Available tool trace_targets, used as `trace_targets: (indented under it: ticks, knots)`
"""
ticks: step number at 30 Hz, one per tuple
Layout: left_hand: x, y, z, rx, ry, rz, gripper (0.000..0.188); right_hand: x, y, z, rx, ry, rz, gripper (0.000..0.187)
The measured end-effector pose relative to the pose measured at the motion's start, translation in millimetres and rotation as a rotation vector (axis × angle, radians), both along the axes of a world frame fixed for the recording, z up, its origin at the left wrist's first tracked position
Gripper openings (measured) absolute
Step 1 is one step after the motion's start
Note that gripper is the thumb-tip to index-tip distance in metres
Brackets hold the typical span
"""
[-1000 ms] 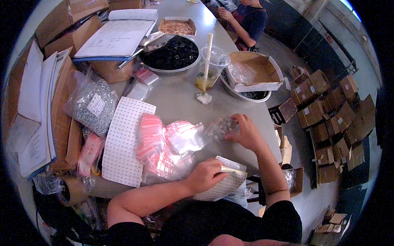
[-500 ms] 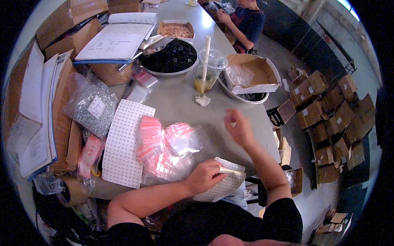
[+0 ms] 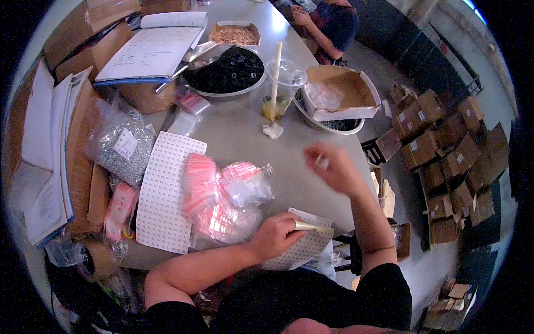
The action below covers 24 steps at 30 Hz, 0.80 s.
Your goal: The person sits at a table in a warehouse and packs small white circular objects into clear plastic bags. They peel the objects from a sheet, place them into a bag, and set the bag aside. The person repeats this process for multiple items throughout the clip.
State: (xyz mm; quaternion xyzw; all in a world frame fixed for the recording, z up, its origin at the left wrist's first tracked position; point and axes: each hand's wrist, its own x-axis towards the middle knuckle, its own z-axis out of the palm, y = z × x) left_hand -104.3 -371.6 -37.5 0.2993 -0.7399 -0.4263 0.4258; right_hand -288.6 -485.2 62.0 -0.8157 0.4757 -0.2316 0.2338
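My left hand grips a sheet of small printed labels near the table's front edge. The sheet's upper part is bent over, and a yellowish edge of its backing shows by the fingertips. Raised over the table to the right, my right hand is blurred, its fingers curled around a small white scrap. Left of the held sheet lies a fanned pile of clear zip bags with red-striped tops. Beside the pile a second label sheet lies flat.
A lidded plastic cup with a straw stands beyond my right hand, a crumpled tissue before it. Behind are a bowl of black parts and an open carton. A bag of metal pieces lies left; a person sits far off.
My right hand has shifted slightly down and to the right, with the white scrap still at its fingers. The held sheet's bent edge now stands out more beside my left fingers.
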Motion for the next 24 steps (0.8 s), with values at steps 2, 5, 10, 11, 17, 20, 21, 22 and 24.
trace_targets:
  ticks: [2, 5, 10, 11, 17, 20, 21, 22, 24]
  knots:
    - [-1, 1, -5, -0.016, -0.012, 0.024, 0.015, 11, 34, 5, 0.342, 0.007, 0.197, 0.021]
    - [-2, -1, -1, -0.042, -0.005, 0.032, 0.015, 10, 53, -13, 0.295, 0.12, 0.282, 0.019]
    - [0, -2, 4, -0.013, 0.008, 0.012, 0.017, 9, 56, -25, 0.209, 0.123, 0.267, 0.016]
    - [1, -2, 4, -0.025, 0.008, 0.016, 0.017, 10, 56, -27, 0.179, 0.153, 0.266, 0.015]
    - [2, -2, 13, -0.048, 0.022, 0.042, 0.016, 5, 46, -35, 0.305, -0.064, 0.377, 0.014]
    - [1, -2, 4, -0.005, -0.012, 0.03, 0.015, 7, 4, -49, 0.283, -0.114, 0.396, 0.009]
    - [0, -2, 4, -0.025, -0.01, 0.025, 0.016, 12, -2, -55, 0.227, -0.028, 0.365, 0.008]
    - [0, -3, 3, -0.044, -0.012, 0.025, 0.016, 23, -9, -62, 0.17, 0.055, 0.339, 0.008]
    - [1, -3, 2, -0.058, -0.008, 0.018, 0.016, 43, -14, -74, 0.068, 0.179, 0.253, 0.011]
